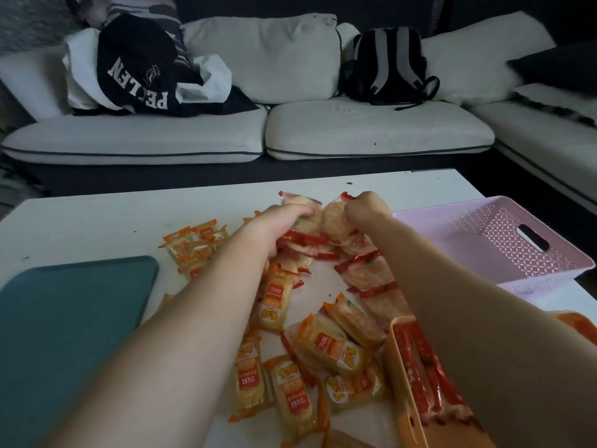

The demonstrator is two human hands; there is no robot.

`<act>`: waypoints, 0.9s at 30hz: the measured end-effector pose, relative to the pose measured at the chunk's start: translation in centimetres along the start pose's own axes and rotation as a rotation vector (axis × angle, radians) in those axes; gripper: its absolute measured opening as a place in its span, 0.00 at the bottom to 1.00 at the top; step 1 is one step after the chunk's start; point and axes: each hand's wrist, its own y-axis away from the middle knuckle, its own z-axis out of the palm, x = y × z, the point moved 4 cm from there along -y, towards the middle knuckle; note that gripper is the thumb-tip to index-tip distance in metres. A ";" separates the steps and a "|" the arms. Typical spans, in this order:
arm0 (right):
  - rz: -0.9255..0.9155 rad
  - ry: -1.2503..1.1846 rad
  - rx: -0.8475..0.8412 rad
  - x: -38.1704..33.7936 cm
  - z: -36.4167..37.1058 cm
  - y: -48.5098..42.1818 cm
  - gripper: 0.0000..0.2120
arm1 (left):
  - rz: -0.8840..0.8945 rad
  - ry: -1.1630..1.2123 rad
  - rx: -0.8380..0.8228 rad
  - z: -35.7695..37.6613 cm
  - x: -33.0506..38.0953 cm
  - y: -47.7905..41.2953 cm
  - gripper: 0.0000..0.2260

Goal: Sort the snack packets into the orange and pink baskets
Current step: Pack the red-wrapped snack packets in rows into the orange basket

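Note:
Snack packets lie heaped on the white table [97, 221]: orange-edged ones [336, 347] in the front and at the left, red-edged ones [371, 279] further back. My left hand [287, 218] is closed on a red-edged packet [302, 202] at the far end of the pile. Just to its right, my right hand [365, 205] grips another red-edged packet [334, 219]. The orange basket [403, 376] sits at the front right under my right forearm and holds several red-edged packets. The pink basket [504, 234] stands at the right edge of the table with no packets visible inside.
A dark teal tray [71, 324] lies on the table at the front left. Behind the table runs a white sofa [371, 130] carrying a black backpack [391, 66], dark clothing and cushions.

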 end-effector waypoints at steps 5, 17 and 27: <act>-0.004 0.078 -0.106 0.3 1.2 -0.1 0.13 | 0.002 -0.135 0.074 -0.4 -1.2 -1.5 0.35; 0.048 -0.028 -0.185 0.9 1.0 1.0 0.17 | 0.007 0.028 0.032 0.2 -2.5 -1.5 0.26; 0.265 -0.592 -0.339 1.5 1.7 2.3 0.12 | 0.033 0.423 -0.106 0.7 -2.5 -0.7 0.19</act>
